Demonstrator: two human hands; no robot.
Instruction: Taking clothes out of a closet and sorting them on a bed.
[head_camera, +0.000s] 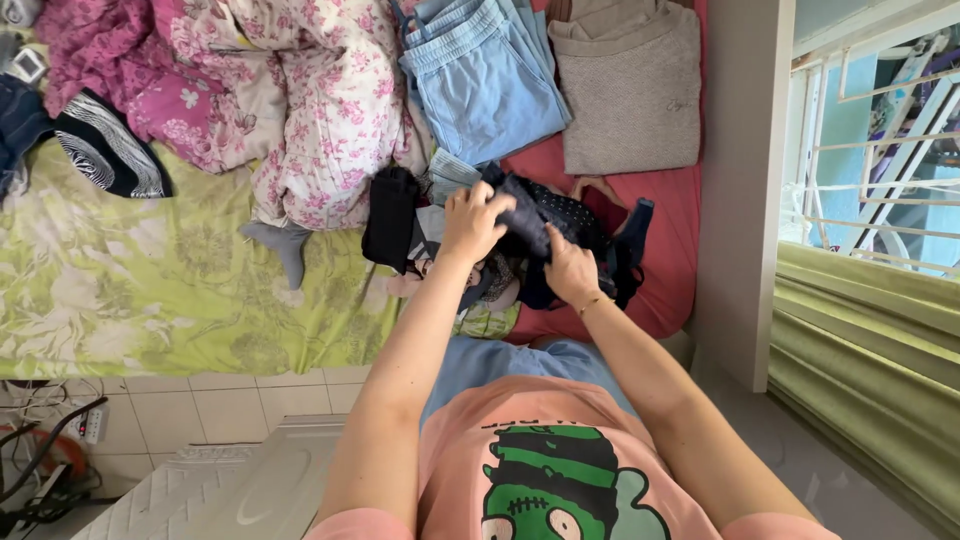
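My left hand and my right hand both grip a small dark navy garment with fine white dots, held over the edge of a bed. The left hand pinches its upper left part; the right hand holds its lower right side. Under and around the hands lies a heap of small dark clothes, among them a black folded piece and a grey sock.
Folded light blue trousers and a folded grey sweater lie on a red sheet. Floral pink clothes are piled on a green floral sheet. A white wall post and window bars stand at right. Cables lie on the tiled floor at lower left.
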